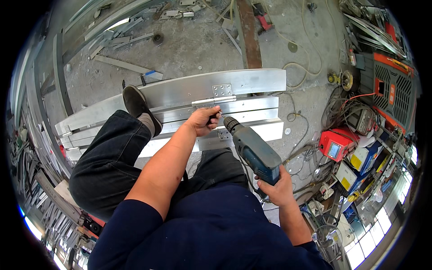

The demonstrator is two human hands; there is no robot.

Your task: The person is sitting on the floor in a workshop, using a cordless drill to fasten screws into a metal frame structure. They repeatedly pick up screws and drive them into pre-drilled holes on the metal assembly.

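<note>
A dark teal power drill (257, 150) is gripped at its rear handle by my right hand (278, 186), its black chuck (230, 123) pointing up and left. At the chuck's front, my left hand (204, 120) is closed with thumb and finger pinched beside the thin bit. Something small and dark shows in its curled fingers; I cannot make out what it is. Beneath lie long silvery metal profiles (256, 105) side by side. A hinge plate with holes (222, 90) lies on the far profile, and its barrel (213, 101) runs along the gap. Another hinge plate (224, 134) is partly hidden below my left hand.
My left shoe (137, 105) rests on the profiles at the left. A rusty beam (250, 40) lies beyond them. Metal offcuts (121, 65) litter the floor at far left. Cables (299, 117), a red machine with a screen (337, 145) and an orange-black case (392, 90) are at the right.
</note>
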